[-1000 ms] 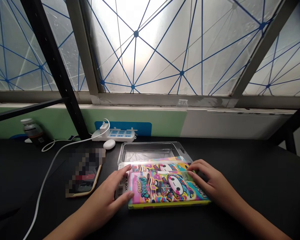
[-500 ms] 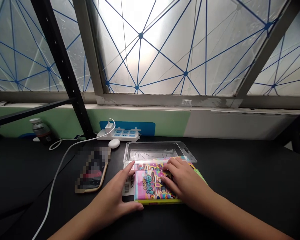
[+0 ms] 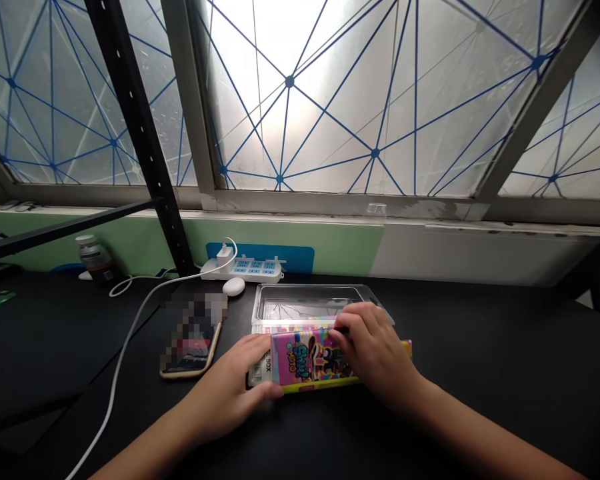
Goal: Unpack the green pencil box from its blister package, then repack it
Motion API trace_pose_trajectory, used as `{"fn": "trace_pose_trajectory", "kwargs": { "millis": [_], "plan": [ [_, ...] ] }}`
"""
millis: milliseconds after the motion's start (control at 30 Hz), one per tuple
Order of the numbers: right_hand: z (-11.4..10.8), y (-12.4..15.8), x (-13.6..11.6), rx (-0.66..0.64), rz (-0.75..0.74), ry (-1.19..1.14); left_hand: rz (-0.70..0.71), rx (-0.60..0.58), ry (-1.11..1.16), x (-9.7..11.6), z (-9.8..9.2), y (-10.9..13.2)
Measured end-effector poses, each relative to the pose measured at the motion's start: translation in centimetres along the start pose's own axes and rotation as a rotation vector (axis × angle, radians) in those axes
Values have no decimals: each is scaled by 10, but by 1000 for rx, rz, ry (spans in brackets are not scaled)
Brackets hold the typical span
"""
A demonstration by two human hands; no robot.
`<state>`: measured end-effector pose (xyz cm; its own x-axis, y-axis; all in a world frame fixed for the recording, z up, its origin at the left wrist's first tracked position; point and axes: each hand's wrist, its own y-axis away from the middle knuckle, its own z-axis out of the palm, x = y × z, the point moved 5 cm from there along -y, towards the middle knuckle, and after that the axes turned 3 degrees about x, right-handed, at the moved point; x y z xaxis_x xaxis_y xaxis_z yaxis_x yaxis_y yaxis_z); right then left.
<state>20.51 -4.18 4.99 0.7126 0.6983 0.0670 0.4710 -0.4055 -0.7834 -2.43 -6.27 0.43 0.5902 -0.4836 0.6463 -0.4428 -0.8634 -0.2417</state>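
Note:
A flat, colourful box [image 3: 305,357], pink with cartoon print and a yellow lower edge, is tilted towards me above the black desk. My left hand [image 3: 240,380] grips its left end, thumb at the near corner and fingers behind. Curled over the upper edge, my right hand [image 3: 375,340] pinches the box with thumb and fingers, hiding much of its right side. Behind it lies a clear plastic case [image 3: 310,303] with a hang tab. A white printed piece with a barcode [image 3: 261,373] shows partly at the left, between the box and my left hand.
A phone [image 3: 195,347] lies left of my hands, with a white oval object [image 3: 234,287] beyond it. The white power strip [image 3: 245,268] stands against the wall, its cable [image 3: 130,333] running towards me. A bottle [image 3: 97,260] and black metal frame [image 3: 135,120] are at left.
The box's far edge has been raised, so its front face tilts more towards me. My right fingers have gone from lying on the box to curling around its upper edge.

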Motion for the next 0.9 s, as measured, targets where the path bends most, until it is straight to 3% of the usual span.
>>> {"fn": "trace_pose_trajectory", "kwargs": {
  "millis": [100,267,367,533,633,900],
  "plan": [
    [-23,6,-9,4,-127,-83,-46,-31,21,-7,-1,2],
    [-61,31,-18,-213,-159,-353,-113,-77,3,-14,3,6],
    [-67,62,7,-386,0,-420,-168,-114,-58,-14,6,6],
    [-54,120,74,-560,417,-361,-195,-118,-105,-14,8,4],
    [-43,137,90,-664,554,-397,-217,-115,-115,-20,10,6],
    [-41,128,89,-531,729,-494,-129,-25,22,-27,7,12]
  ]
}}
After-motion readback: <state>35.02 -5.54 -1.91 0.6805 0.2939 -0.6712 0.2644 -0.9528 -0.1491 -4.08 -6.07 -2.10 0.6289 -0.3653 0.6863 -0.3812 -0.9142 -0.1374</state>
